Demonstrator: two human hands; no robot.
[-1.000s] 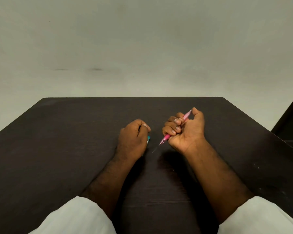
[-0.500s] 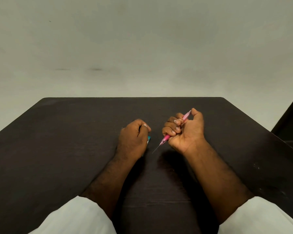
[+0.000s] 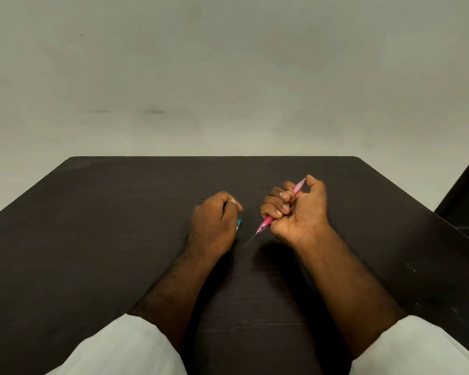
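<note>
Head view, right hand (image 3: 298, 212) curled round pink tool (image 3: 267, 221)

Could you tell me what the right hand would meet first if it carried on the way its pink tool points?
Probably the dark table, just beside the left hand, which grips a teal item: the right hand aims its pink tool down-left. Depth is unclear.

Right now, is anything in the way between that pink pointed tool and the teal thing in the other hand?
Nothing visible. Only table shows between the thin tip of the pink tool in the right hand and the teal thing mostly hidden by the left hand.
</note>
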